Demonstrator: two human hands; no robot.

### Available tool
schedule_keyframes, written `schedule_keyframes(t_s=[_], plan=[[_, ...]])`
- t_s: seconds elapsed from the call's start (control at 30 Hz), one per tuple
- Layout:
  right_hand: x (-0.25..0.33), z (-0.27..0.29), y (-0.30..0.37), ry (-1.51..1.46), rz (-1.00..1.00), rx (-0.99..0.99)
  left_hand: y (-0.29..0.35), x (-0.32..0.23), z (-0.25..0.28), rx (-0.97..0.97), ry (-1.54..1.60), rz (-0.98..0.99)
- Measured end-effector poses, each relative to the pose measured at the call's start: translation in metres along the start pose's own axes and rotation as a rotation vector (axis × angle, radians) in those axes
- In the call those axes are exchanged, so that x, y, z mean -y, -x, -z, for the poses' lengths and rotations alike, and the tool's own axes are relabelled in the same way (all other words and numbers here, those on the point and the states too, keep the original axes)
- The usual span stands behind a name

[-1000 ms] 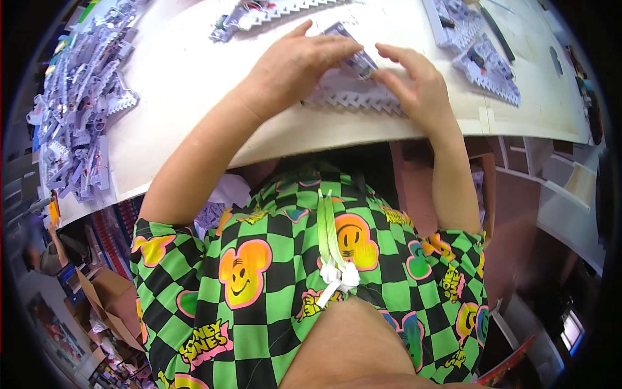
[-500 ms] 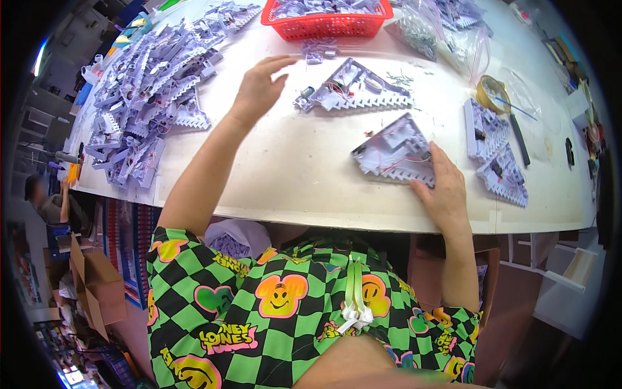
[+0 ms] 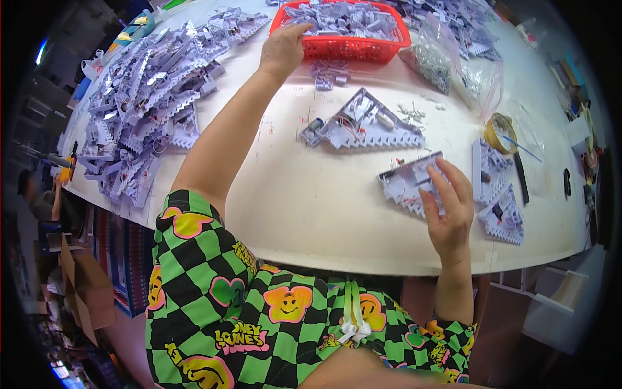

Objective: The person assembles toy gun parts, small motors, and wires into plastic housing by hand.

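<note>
My left hand (image 3: 283, 50) is stretched out to the left rim of a red plastic basket (image 3: 350, 49) heaped with small pale-grey plastic parts; its fingers reach over the rim, with nothing visible in them. At the right, my right hand (image 3: 450, 211) hovers with fingers apart over a saw-toothed triangular plastic housing (image 3: 407, 185) with red wires, partly covering it. Between the hands lies a second toothed housing (image 3: 372, 123), open side up, with wiring and a small motor (image 3: 315, 124) at its left corner.
A big pile of similar housings (image 3: 146, 110) covers the table's left. Two more assemblies (image 3: 502, 217) lie at right, beside a yellow tape roll (image 3: 499, 133) and a black bar-shaped tool (image 3: 521, 178). Clear bags of small metal pieces (image 3: 431, 61) stand behind. Loose screws (image 3: 411, 113) lie nearby.
My left hand has moved forward to the basket. My right hand has lifted off the housing's right edge and opened above it; that housing now lies farther right and turned.
</note>
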State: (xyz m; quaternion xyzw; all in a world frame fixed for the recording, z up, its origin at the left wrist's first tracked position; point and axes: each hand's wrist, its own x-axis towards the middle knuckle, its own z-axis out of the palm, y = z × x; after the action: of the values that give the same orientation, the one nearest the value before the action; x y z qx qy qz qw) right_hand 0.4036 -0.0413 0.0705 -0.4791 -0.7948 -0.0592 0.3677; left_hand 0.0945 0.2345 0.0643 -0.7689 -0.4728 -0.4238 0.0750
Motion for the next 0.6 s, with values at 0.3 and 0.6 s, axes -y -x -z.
schedule_keyframes(t_s=[0.3,0.6], plan=[[-0.026,-0.029,-0.021,-0.143,0.018,-0.088,-0.085,0.094,-0.04,0.119,-0.194,0.029],[-0.045,-0.04,-0.027,-0.174,0.015,-0.054,-0.114,0.082,-0.077,0.387,-0.366,0.113]])
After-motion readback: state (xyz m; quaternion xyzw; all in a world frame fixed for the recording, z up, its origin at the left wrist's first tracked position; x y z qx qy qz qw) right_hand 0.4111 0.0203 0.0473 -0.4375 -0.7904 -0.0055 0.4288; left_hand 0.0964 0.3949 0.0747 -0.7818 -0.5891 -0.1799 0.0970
